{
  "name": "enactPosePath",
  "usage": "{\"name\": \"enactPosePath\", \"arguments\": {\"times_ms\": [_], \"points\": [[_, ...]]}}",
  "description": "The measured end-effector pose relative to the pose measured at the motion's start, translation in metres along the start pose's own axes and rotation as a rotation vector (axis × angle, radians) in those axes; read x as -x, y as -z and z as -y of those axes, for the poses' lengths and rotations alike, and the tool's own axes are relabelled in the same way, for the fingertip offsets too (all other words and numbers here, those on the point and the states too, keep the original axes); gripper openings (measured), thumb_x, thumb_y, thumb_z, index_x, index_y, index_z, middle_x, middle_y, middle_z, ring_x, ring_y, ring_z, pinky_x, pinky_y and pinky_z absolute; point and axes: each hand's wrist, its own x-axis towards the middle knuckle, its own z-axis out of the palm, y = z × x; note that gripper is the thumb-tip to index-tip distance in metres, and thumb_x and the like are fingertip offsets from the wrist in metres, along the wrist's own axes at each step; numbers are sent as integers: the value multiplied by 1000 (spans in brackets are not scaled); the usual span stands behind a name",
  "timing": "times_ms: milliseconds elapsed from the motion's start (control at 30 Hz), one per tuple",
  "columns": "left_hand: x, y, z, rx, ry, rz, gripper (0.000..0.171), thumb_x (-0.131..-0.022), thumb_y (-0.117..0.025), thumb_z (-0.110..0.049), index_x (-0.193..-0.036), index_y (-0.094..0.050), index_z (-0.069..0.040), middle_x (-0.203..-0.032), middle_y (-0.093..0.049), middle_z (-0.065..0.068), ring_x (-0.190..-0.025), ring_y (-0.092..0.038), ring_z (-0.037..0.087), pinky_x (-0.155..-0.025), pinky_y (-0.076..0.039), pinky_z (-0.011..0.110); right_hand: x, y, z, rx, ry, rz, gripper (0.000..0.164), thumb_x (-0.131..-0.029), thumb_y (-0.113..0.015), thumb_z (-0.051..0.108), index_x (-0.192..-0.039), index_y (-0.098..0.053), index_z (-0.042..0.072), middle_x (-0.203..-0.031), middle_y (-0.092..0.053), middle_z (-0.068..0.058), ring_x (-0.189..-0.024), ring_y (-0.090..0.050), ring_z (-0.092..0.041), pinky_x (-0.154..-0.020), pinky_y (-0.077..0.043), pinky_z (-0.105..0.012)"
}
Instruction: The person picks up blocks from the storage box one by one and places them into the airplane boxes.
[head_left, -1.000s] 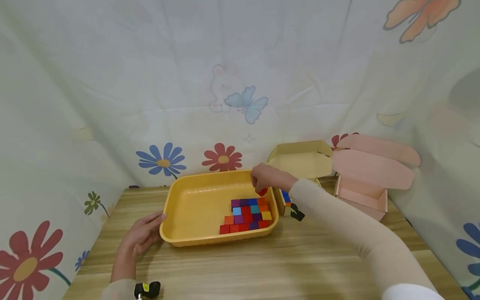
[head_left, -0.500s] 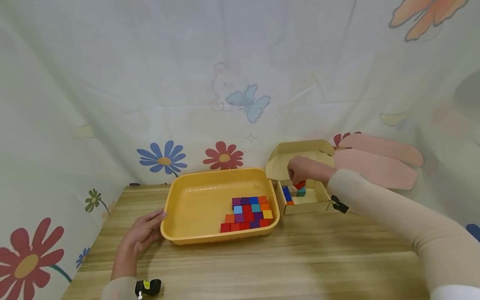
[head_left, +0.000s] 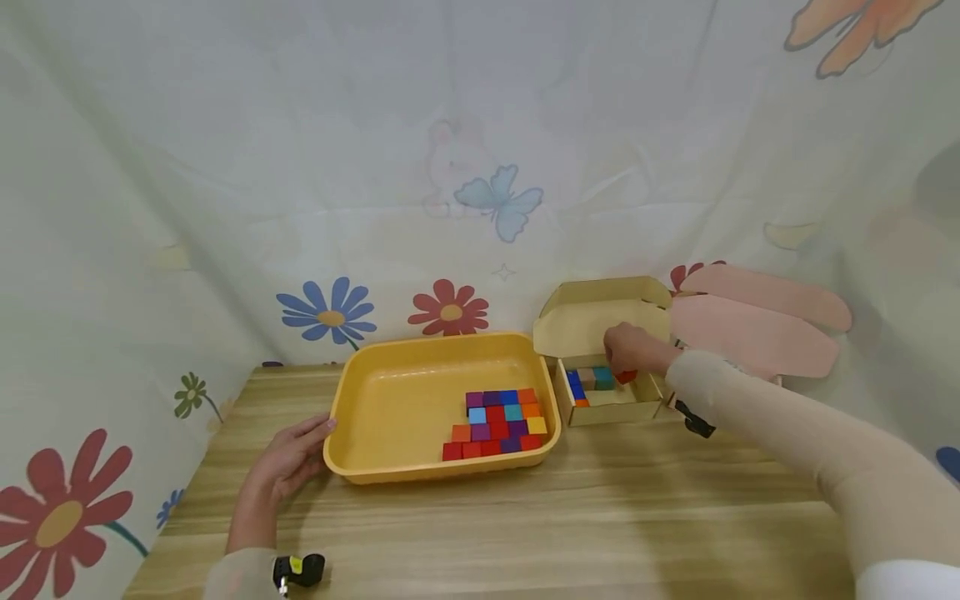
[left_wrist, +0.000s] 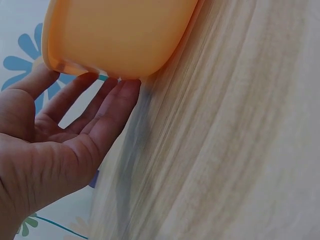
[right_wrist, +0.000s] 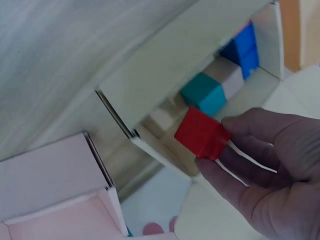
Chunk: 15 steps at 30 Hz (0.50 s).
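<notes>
My right hand (head_left: 632,348) pinches a red cube (right_wrist: 202,132) between thumb and fingers, low over the open cream cardboard box (head_left: 611,414). Inside that box, a teal cube (right_wrist: 203,94) stands beside a greyish-brown cube (head_left: 586,379), with blue cubes (right_wrist: 244,49) and an orange one (head_left: 581,403) along its left side. With fingers extended, my left hand (head_left: 294,454) touches the left end of the yellow tray (left_wrist: 120,35), fingertips at its rim and outer wall. Rows of coloured cubes (head_left: 498,430) lie in the tray's right half.
A pink cardboard box (right_wrist: 55,175) with its lid (head_left: 753,333) raised stands right of the cream box. The cream box's lid (head_left: 592,325) leans up behind it. All stand on a wood-grain table (head_left: 480,533) before a flowered curtain (head_left: 375,167).
My right hand has carried the red cube from above the tray's right end rightward and down into the cream box area. The left hand has stayed at the tray.
</notes>
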Motion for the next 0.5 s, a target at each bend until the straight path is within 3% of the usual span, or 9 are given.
{"name": "enactPosePath", "arguments": {"times_ms": [267,500], "points": [[0,-2,1,15,13,-1,78,-102,-63,-41,-160,-28,-3,-160,-34,23,-111,-64,9,-95,-56,35,1,-20,2,28,-37,-62,9,-77,-66,-3,-71,-61,2,-71,-59,-9,-65,-54,-23,-57,-49,-34],[1,-2,1,9,11,-10,78,-101,-62,-42,-160,-28,-2,-159,-35,23,-111,-64,8,-95,-56,35,-14,-42,-23,9,50,-91,16,-74,-68,-1,-64,-58,8,-65,-56,-5,-60,-52,-20,-53,-48,-32]]}}
